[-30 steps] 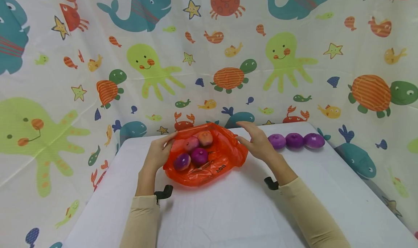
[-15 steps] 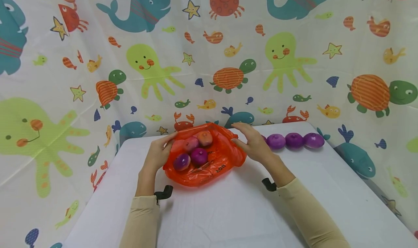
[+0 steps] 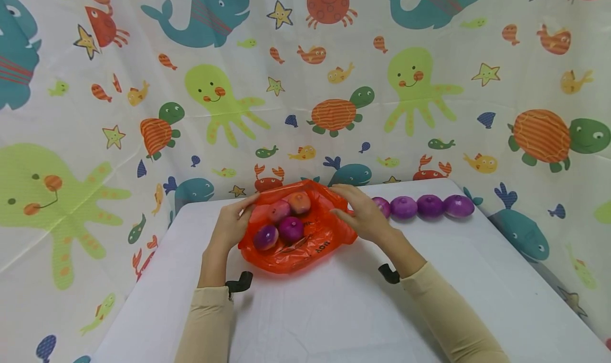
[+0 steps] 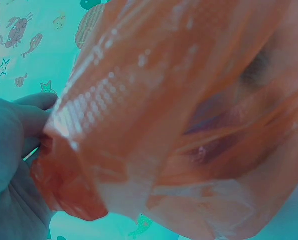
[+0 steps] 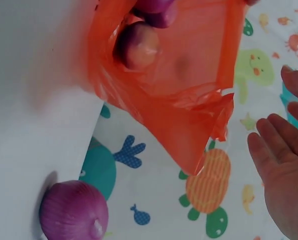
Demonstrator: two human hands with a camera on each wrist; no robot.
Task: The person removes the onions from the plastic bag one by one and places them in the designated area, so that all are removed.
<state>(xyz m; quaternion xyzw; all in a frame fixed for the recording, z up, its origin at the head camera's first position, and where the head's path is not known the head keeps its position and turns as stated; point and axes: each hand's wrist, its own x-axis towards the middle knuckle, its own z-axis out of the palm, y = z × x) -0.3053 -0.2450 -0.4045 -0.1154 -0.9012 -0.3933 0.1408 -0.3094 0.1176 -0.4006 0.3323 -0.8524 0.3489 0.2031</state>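
Observation:
An orange-red plastic bag (image 3: 279, 264) stands on the table with its mouth spread. Inside lie several red onions (image 3: 291, 229), two of them looking pinker or more orange through glare or film. My left hand (image 3: 230, 224) grips the bag's left rim; in the left wrist view the left hand (image 4: 11, 150) has bunched plastic between thumb and fingers. Near the bag's right side, my right hand (image 3: 364, 214) has its fingers spread. The right wrist view shows the right hand (image 5: 289, 160) apart from the bag's hanging corner (image 5: 191, 155), holding nothing.
A row of red onions (image 3: 431, 207) lies right of the bag near the table's far edge; the nearest onion (image 5: 74, 212) is partly behind my right hand. A white table (image 3: 305, 320) stretches in front. Behind hangs a sea-animal curtain (image 3: 286, 50).
My right hand has moved a little left, toward the bag, uncovering another onion in the row. The bag's right side has drawn in slightly. My left hand stays put.

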